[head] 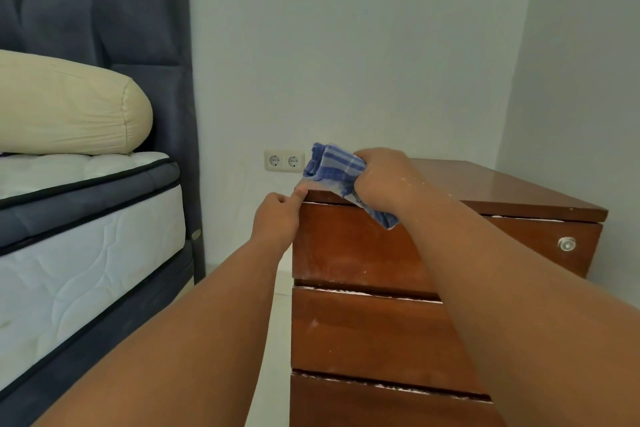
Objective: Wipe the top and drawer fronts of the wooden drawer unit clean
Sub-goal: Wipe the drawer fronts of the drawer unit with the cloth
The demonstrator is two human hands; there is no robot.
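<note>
The wooden drawer unit (363,333) stands right of centre, reddish brown, with three drawer fronts facing me and a glossy top (502,187). My right hand (384,180) grips a bunched blue and white striped cloth (334,165) at the top's front left corner; a cloth end hangs over the top drawer front. My left hand (278,218) has its fingers curled and its thumb pressed against the unit's upper left corner. White dust lines the gaps between the drawers.
A bed with a white and navy mattress (86,253), a cream bolster (69,107) and a dark blue headboard stands to the left. A double wall socket (284,160) sits low on the pale wall. A round lock (567,244) is on the unit's side. Pale floor lies between bed and unit.
</note>
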